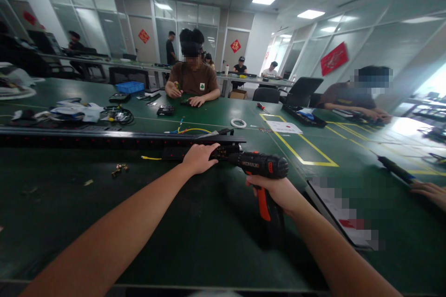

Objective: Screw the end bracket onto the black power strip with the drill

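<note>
A long black metal rail [114,141] with small red marks along its side lies across the table. My left hand [199,158] grips its right end, thumb and forefinger on either side of small brass-coloured parts; the other fingers are partly hidden. In my right hand [275,190] is a black and orange cordless drill [263,165], held by its handle with the nose pointing left. The drill's front meets the rail's end close to my left fingertips; its tip is hard to make out. Yellow and blue wires [193,130] emerge behind the rail.
Loose brass screws [119,170] lie left of my forearm. A tape roll [238,123], a paper sheet [284,127] and a phone-like slab [339,216] are on the table. A person [193,76] sits opposite; another hand [430,192] at right holds a black tool [397,170].
</note>
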The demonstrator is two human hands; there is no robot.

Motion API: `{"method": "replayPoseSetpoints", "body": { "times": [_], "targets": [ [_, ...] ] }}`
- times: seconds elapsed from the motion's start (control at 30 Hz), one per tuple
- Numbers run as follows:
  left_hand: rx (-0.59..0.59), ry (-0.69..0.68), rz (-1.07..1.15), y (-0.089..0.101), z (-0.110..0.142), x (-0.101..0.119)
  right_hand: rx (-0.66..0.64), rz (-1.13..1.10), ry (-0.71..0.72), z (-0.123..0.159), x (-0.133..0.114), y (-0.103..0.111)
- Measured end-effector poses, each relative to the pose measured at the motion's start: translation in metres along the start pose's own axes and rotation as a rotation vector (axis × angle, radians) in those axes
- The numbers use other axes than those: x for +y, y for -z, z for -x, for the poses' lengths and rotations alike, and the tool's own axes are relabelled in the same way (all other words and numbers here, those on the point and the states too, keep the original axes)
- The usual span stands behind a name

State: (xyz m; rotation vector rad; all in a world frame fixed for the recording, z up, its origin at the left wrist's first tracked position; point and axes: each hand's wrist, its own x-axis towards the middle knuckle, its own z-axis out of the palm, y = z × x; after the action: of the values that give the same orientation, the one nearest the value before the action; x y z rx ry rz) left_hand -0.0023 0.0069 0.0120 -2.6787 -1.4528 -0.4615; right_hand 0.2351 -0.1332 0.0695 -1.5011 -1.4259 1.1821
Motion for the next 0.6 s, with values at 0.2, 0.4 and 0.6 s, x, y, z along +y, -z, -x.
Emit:
{"method": "replayPoseSetpoints", "body": {
  "times": [0.2, 0.4, 0.6],
  "targets": [
    [0.011, -0.012, -0.001, 0.0007, 0.0001, -0.0003, 0.003, -0.017, 0.006, -0.0003, 0.0014, -0.0015],
    [-0.004, -0.002, 0.01, 0.0007, 0.0005, 0.0001, 0.019, -0.013, -0.04, 0.0008, -0.0013, -0.0026],
    [0.021, -0.019, -0.007, -0.0018, 0.0005, -0.0009, 0.007, -0.007, 0.0, 0.0006, 0.0008, -0.0022]
  ]
}}
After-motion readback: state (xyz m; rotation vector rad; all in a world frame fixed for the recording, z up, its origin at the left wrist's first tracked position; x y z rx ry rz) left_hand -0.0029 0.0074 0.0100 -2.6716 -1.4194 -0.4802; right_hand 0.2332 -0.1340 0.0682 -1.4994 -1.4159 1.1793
